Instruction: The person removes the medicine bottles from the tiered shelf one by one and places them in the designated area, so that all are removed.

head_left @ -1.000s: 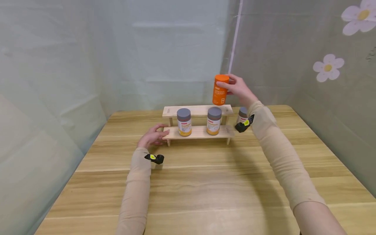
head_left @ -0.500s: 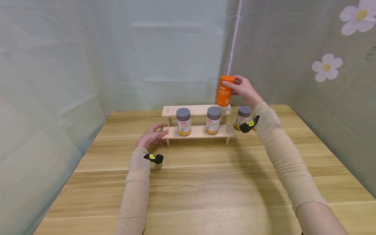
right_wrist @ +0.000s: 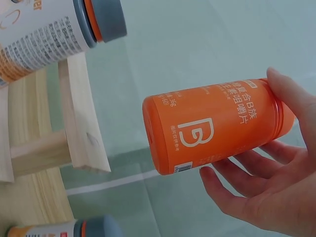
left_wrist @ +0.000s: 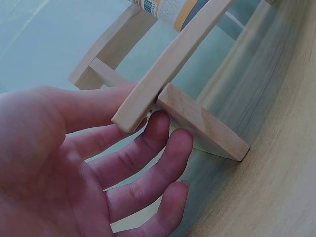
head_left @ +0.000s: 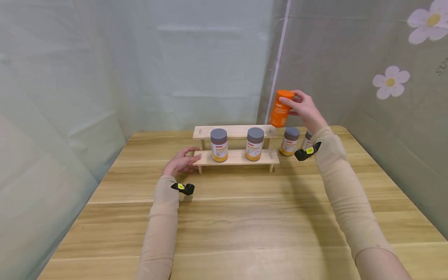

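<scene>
My right hand holds an orange bottle by its cap end, thumb on the near side. The bottle hangs in the air, slightly tilted, beyond the right end of a two-step wooden rack. In the right wrist view the orange bottle shows a white B logo, with the fingers below it. At the rack's left end my left hand pinches the lower board. The left wrist view shows the thumb on one side of that board and curled fingers by the leg.
Two grey-lidded jars, a left one and a right one, stand on the lower step. To the rack's right, another grey-lidded jar and a partly hidden one stand on the wooden table. A pale curtain hangs behind.
My right hand has carried the orange bottle rightward, from above the upper step to past its right end. The jars beside the rack are now less covered. My left hand stays on the rack.
</scene>
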The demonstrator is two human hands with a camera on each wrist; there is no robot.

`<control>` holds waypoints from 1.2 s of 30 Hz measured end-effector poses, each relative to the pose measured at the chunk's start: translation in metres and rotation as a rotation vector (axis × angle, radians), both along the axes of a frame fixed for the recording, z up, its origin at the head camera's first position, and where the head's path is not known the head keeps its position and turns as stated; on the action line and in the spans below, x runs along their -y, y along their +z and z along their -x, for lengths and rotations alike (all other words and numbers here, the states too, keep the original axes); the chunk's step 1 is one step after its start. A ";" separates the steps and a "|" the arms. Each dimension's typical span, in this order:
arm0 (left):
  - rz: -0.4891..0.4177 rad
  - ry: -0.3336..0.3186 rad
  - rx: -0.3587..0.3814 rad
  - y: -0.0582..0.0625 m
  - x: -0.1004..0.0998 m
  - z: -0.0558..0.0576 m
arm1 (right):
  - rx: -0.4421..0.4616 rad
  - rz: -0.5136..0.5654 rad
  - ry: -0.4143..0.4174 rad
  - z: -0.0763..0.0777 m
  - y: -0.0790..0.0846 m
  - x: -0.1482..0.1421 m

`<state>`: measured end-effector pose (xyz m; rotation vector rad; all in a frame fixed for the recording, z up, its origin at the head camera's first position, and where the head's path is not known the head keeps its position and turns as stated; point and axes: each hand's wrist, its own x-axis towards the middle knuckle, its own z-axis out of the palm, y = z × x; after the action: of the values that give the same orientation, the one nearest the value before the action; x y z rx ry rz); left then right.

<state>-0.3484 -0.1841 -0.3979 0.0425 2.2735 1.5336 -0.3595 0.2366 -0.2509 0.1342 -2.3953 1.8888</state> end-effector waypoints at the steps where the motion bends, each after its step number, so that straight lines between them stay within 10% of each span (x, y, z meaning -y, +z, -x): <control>1: -0.003 -0.001 0.002 0.000 0.000 0.000 | -0.001 0.000 -0.001 -0.001 0.000 -0.002; 36: -0.013 0.000 0.007 0.001 0.002 -0.003 | -0.011 0.130 -0.092 -0.032 -0.010 -0.066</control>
<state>-0.3456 -0.1856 -0.3971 0.0409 2.2583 1.5460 -0.3271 0.3030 -0.2609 0.0247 -2.2224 1.9881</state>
